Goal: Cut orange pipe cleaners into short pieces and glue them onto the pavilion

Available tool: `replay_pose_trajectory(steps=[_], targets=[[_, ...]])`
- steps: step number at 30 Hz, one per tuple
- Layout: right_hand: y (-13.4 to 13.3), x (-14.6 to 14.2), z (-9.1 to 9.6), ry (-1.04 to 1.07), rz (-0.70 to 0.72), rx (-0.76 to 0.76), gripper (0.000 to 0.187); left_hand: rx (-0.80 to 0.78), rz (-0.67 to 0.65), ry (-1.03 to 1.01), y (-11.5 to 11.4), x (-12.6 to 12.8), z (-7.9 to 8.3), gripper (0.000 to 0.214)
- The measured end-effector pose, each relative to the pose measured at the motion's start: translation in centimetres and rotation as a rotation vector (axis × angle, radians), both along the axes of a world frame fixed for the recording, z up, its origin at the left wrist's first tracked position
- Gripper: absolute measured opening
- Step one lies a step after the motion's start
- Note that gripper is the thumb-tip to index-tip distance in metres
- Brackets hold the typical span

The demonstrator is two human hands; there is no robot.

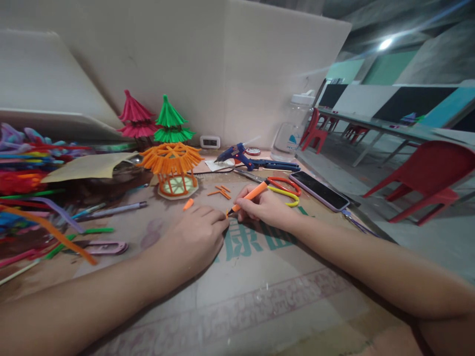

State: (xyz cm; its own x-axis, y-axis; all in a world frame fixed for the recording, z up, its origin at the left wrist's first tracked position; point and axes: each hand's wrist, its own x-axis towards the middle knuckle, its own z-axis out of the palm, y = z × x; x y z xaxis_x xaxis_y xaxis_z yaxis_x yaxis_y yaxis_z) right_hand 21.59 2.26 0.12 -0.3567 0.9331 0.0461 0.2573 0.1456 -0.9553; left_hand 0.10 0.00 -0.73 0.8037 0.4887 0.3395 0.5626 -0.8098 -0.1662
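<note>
My right hand (265, 205) is closed around an orange marker (250, 195), its dark tip pointing down and left at my left fingertips. My left hand (198, 230) rests on the table with its fingers bent together; a small orange piece (227, 214) shows at their ends, mostly hidden. The marker's orange cap (188, 203) lies just behind the left hand. Several short orange sticks (221, 191) are scattered beyond both hands. Farther back stands a small pavilion (174, 170) with an orange fringed roof, orange posts and a pale base.
Red-and-yellow-handled scissors (285, 188), a phone (319, 190), blue pliers (278, 164) and a blue glue gun (237, 155) lie behind my right hand. A clear bottle (291, 128) stands at the back. Colourful pipe cleaners (25, 168) and pink thread snips (107, 247) are at left.
</note>
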Motion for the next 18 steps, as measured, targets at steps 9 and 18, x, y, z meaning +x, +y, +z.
replay_pose_trajectory(steps=[9, 18], targets=[[0.15, -0.08, -0.29, 0.028, -0.029, 0.006, 0.017, -0.038, 0.014, 0.015, -0.15, 0.1, 0.19, 0.027], [0.14, -0.02, -0.23, 0.029, 0.008, -0.002, 0.015, -0.051, 0.019, 0.027, -0.21, 0.14, 0.3, 0.027]])
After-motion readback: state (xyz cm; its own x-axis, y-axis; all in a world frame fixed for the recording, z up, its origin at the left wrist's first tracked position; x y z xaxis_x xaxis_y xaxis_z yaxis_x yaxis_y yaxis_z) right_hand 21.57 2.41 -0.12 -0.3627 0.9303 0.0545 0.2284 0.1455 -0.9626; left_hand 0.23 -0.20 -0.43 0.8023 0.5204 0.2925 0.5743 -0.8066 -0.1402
